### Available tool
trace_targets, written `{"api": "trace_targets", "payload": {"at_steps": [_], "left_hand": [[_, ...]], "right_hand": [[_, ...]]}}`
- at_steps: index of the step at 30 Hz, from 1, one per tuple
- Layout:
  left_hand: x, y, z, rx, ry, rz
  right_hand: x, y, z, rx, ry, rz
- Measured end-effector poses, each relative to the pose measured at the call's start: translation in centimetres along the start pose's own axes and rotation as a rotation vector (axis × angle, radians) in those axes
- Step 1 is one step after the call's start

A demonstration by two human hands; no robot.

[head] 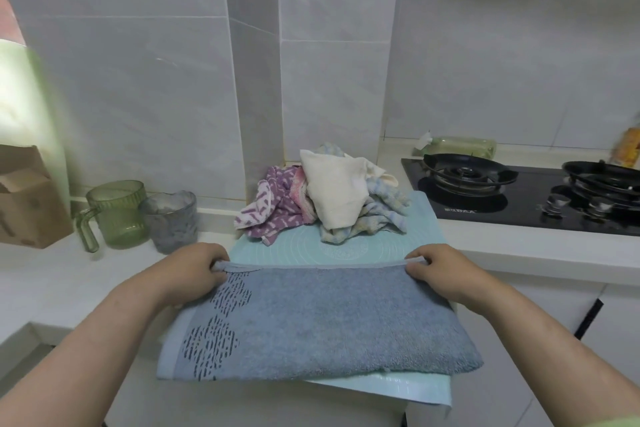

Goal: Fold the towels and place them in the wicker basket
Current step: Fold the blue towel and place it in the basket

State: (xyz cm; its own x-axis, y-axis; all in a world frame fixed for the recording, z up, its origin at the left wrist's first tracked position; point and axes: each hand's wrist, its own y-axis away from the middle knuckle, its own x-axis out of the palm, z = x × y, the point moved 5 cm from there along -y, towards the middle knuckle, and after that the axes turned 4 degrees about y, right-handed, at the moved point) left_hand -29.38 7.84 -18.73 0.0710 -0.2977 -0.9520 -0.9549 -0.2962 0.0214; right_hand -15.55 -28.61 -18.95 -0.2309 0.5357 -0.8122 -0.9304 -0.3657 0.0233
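— Where do we stand?
— Our left hand (194, 269) and right hand (440, 270) each pinch a far corner of the blue towel (318, 319), doubled on the mat (346, 246).
— What's left?
— The heap (325, 198) behind (no basket in view).

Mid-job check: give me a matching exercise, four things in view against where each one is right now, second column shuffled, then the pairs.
1. blue-grey terry towel
2. cream cloth
3. green ribbed translucent mug
4. black glass gas hob

A. furthest right
B. on top of the heap of unfolded towels
C. far edge pinched by the left hand and right hand
D. left of the pale teal mat, beside a grey tumbler

Pairs: 1-C, 2-B, 3-D, 4-A.
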Motion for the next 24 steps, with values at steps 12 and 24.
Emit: {"api": "trace_targets", "payload": {"at_steps": [12, 24], "left_hand": [[-1.1, 0.9, -0.2, 0.039, -0.09, 0.098], [0.5, -5.2, 1.4, -0.135, 0.091, -0.142]], "right_hand": [[-0.5, 0.5, 0.6, 0.021, -0.22, -0.106], [1.2, -4.4, 0.4, 0.07, 0.12, -0.161]]}}
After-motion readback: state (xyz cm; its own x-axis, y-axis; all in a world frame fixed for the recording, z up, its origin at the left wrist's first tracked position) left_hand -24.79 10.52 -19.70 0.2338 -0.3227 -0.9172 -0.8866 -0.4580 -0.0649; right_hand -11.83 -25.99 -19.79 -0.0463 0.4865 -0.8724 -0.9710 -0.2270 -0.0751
